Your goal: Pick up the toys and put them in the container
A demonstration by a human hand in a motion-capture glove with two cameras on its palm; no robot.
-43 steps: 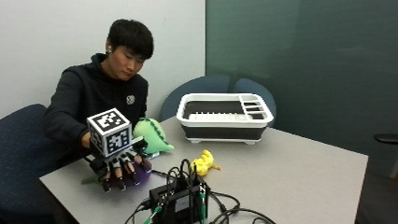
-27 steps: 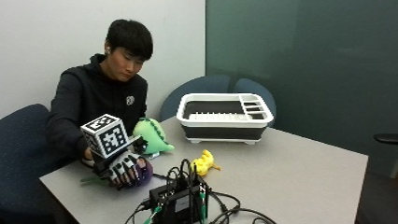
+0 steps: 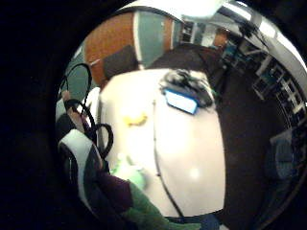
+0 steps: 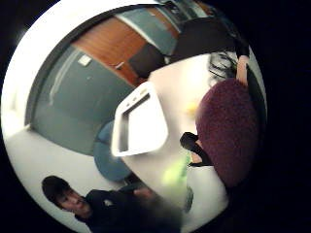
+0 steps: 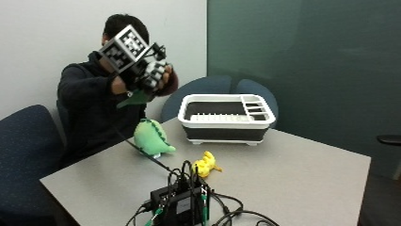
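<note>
Right hand: the gloved right hand [image 5: 149, 75] is raised high above the table, near the person's head, and its fingers are curled round a dark purple plush toy [image 5: 168, 81].
Held toy: a green part of the purple toy hangs below the hand; in the thumb side palm view the purple plush [image 4: 228, 131] is seen very close to the palm.
Container: the white and black container [image 5: 227, 117] stands on the table [image 5: 300, 169], well apart from the raised hand and lower than it.
Other toys: a green dinosaur toy [image 5: 152, 137] and a small yellow toy [image 5: 204, 165] lie on the table and are not yet picked up.
Risk of drop: the toy could be lost on the way, because it is soft and only a part of it seems to be enclosed.
Risk of miss: if it is released from such a height, it could land on the rim or bounce out.
Risk at cables: the black device with cables [image 5: 181, 202] lies near the yellow toy, so a cable could be caught when that toy is taken.
</note>
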